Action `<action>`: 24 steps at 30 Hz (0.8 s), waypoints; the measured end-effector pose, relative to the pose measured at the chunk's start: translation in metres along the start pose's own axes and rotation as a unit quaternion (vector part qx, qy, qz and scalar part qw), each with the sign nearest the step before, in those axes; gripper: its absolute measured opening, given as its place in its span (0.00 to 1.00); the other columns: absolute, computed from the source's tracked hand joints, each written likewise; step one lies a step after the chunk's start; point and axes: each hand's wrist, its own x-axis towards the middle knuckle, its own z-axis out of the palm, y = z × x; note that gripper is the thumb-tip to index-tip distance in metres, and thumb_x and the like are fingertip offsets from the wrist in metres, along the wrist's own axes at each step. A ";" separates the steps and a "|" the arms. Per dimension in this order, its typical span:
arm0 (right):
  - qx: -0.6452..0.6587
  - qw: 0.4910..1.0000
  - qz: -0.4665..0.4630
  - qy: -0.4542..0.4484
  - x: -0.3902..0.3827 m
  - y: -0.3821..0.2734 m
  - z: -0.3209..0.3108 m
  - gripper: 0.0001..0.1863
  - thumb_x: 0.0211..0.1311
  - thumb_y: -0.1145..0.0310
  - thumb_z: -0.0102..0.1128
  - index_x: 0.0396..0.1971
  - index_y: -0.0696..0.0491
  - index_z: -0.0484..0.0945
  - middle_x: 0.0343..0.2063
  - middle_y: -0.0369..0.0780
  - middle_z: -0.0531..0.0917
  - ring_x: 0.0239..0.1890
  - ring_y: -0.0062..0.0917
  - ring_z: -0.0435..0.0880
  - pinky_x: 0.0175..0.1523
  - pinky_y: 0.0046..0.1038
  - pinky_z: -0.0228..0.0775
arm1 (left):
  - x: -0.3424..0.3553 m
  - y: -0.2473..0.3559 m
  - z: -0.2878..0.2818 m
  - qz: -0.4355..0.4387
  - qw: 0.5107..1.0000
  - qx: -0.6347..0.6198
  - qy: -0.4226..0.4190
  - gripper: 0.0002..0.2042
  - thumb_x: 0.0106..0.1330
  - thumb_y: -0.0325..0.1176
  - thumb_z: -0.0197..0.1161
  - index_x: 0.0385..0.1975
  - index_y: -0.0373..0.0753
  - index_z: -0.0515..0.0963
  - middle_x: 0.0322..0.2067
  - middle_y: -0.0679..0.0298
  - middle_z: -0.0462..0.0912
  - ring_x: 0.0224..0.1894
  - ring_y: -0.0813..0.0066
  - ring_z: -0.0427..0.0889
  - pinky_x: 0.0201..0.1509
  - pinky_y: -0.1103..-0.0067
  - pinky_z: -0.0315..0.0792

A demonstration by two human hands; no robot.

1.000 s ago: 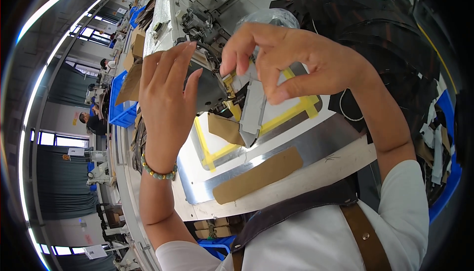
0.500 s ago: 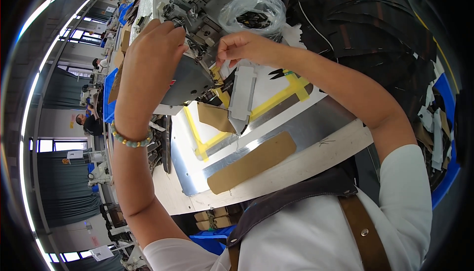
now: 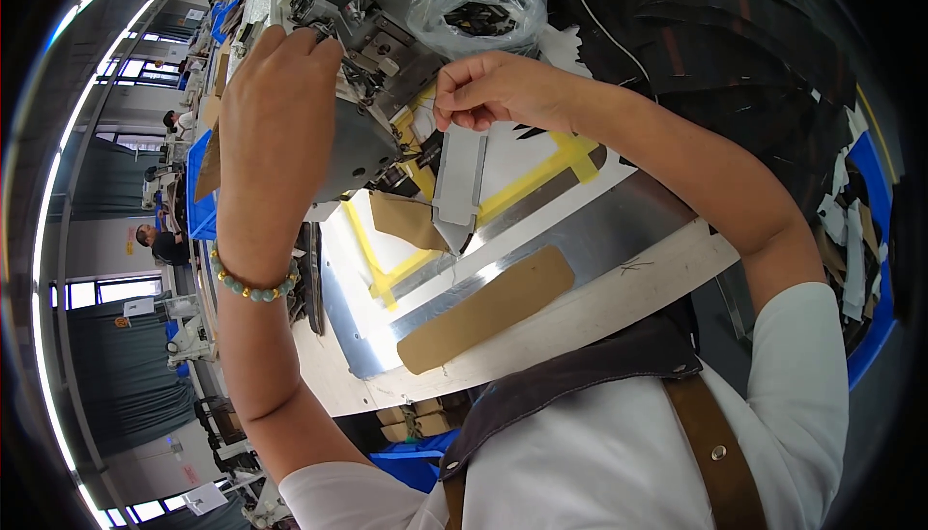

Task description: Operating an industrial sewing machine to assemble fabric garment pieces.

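Note:
My left hand (image 3: 275,124) is raised beside the head of the sewing machine (image 3: 360,148), its back toward me and its fingers curled. The hand itself hides its fingertips and anything between them. To the right of the machine, my right hand (image 3: 498,93) has thumb and fingers pinched together; whatever they hold is too small to make out. Just below that hand, a grey folded strip (image 3: 460,177) lies on the white work surface, one end close to the needle area. A tan piece (image 3: 406,221) lies beside the strip, partly under the machine.
A flat tan panel (image 3: 488,310) lies along the near table edge. Yellow tape (image 3: 527,187) marks the work surface. Dark scissor-like tips (image 3: 529,131) show by my right wrist. Beyond are a clear plastic bag (image 3: 478,13) of dark bits, stacked black pieces (image 3: 696,47) and a blue bin (image 3: 875,337).
My right hand has lifted away from the needle area, slightly right, and a small white bit seen under its fingers no longer shows. My left hand stays by the machine head. The view has shifted slightly.

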 end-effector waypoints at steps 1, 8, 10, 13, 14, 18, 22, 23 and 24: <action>-0.027 0.999 0.002 0.025 0.000 -0.001 0.002 0.06 0.76 0.69 0.58 0.36 0.52 0.81 0.41 0.36 0.87 0.38 0.16 0.78 0.46 0.21 0.70 | -0.001 -0.003 0.001 -0.007 1.000 -0.007 -0.011 0.01 0.63 0.22 0.65 0.31 0.34 0.79 0.34 0.57 0.81 0.44 0.54 0.81 0.47 0.63 0.78; -0.121 0.990 -0.042 0.065 0.046 0.033 0.001 0.06 0.76 0.70 0.58 0.37 0.53 0.81 0.43 0.36 0.88 0.43 0.17 0.80 0.50 0.22 0.72 | 0.005 -0.007 0.005 -0.039 0.994 -0.100 -0.029 0.05 0.64 0.24 0.70 0.32 0.32 0.80 0.32 0.55 0.79 0.42 0.52 0.79 0.45 0.61 0.73; -0.035 0.999 -0.005 0.013 0.054 0.036 0.007 0.06 0.75 0.70 0.58 0.37 0.53 0.81 0.43 0.37 0.88 0.44 0.17 0.81 0.51 0.21 0.72 | 0.004 -0.009 0.004 -0.037 0.995 -0.087 -0.027 0.05 0.63 0.24 0.70 0.31 0.31 0.80 0.32 0.55 0.79 0.41 0.53 0.79 0.45 0.61 0.73; -0.002 0.999 0.034 -0.042 0.047 0.035 0.020 0.06 0.75 0.70 0.58 0.37 0.54 0.81 0.42 0.37 0.88 0.42 0.17 0.80 0.50 0.21 0.72 | 0.003 -0.014 0.003 -0.044 0.994 -0.091 -0.038 0.06 0.63 0.24 0.71 0.31 0.31 0.79 0.32 0.56 0.78 0.41 0.53 0.79 0.45 0.62 0.73; -0.002 0.998 0.036 -0.043 0.042 0.029 0.022 0.06 0.75 0.70 0.58 0.37 0.54 0.81 0.42 0.37 0.88 0.42 0.17 0.80 0.50 0.21 0.72 | 0.002 -0.015 0.002 -0.051 0.992 -0.104 -0.048 0.06 0.63 0.24 0.71 0.31 0.31 0.79 0.31 0.56 0.78 0.40 0.53 0.79 0.45 0.62 0.73; -0.079 0.997 0.023 0.013 0.007 0.005 0.010 0.05 0.74 0.70 0.60 0.36 0.54 0.81 0.40 0.37 0.87 0.38 0.16 0.78 0.47 0.20 0.71 | 0.007 -0.001 0.004 -0.014 0.994 -0.105 -0.002 0.06 0.63 0.24 0.71 0.31 0.32 0.79 0.31 0.57 0.78 0.39 0.54 0.78 0.44 0.63 0.73; -0.056 0.997 0.045 -0.005 -0.029 -0.008 0.007 0.06 0.74 0.70 0.61 0.36 0.54 0.81 0.39 0.37 0.87 0.36 0.16 0.76 0.43 0.20 0.70 | -0.003 0.027 0.010 0.042 0.997 -0.057 -0.038 0.06 0.59 0.24 0.64 0.36 0.33 0.83 0.40 0.58 0.83 0.48 0.58 0.82 0.48 0.67 0.79; -0.054 0.997 0.046 -0.001 -0.040 -0.011 0.010 0.06 0.74 0.70 0.61 0.36 0.54 0.81 0.39 0.37 0.87 0.36 0.16 0.76 0.43 0.20 0.70 | -0.008 0.037 0.013 0.063 0.993 -0.097 -0.002 0.12 0.59 0.24 0.64 0.43 0.32 0.83 0.46 0.56 0.83 0.48 0.58 0.82 0.50 0.68 0.80; -0.052 0.994 0.081 -0.058 -0.054 -0.015 0.019 0.06 0.75 0.70 0.61 0.36 0.55 0.82 0.38 0.37 0.87 0.35 0.16 0.77 0.43 0.21 0.71 | -0.016 0.045 0.015 0.085 0.987 -0.135 0.032 0.17 0.60 0.24 0.64 0.50 0.31 0.83 0.51 0.54 0.83 0.48 0.58 0.82 0.51 0.69 0.80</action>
